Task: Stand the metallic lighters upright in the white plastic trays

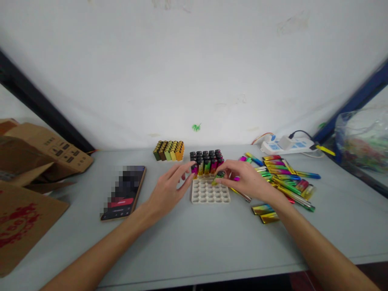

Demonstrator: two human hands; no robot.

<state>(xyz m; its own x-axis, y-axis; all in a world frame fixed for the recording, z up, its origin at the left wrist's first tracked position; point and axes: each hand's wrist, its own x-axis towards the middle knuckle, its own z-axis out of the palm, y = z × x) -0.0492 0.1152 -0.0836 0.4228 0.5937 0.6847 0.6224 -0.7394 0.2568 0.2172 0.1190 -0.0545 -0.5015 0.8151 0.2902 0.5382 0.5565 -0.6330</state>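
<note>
A white tray point(211, 198) with a grid of slots lies at the middle of the table. Lighters with black tops and shiny coloured bodies point(207, 165) stand upright in its back rows, while its front slots are bare. My right hand point(242, 178) pinches a lighter point(221, 174) with a black top and a green-yellow body, tilted over the slots behind the front rows. At the left end of the standing row is my left hand point(169, 186), thumb and index finger apart beside a purple-yellow lighter point(194, 169). Whether the fingertips touch that lighter is hard to see.
Loose metallic-coloured lighters point(287, 178) lie heaped on the right. Behind, to the left, stands a block of gold and green pieces point(168, 150). A phone point(124, 194) and cardboard boxes point(27, 214) are at left; a power strip point(287, 144) and clear plastic bag point(363, 137) at right.
</note>
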